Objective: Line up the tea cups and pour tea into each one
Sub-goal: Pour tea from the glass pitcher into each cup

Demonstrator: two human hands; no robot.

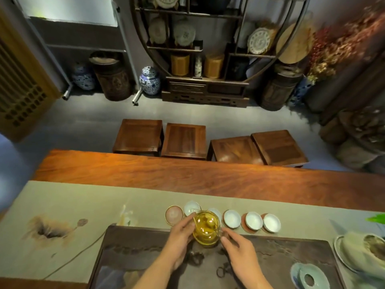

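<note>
A glass pitcher holding amber tea is over the far edge of the dark tea tray. My left hand cups its left side. My right hand pinches its handle on the right. Behind it, several white tea cups stand in a row on the beige runner: one at the left, one partly hidden behind the pitcher, and others to the right, some on red coasters. An empty pinkish coaster lies at the row's left end.
A lidded gaiwan stands on the tray's near right corner. A dish with a cloth is at the right. The long wooden table has several wooden stools behind it. A painted lotus marks the runner's left.
</note>
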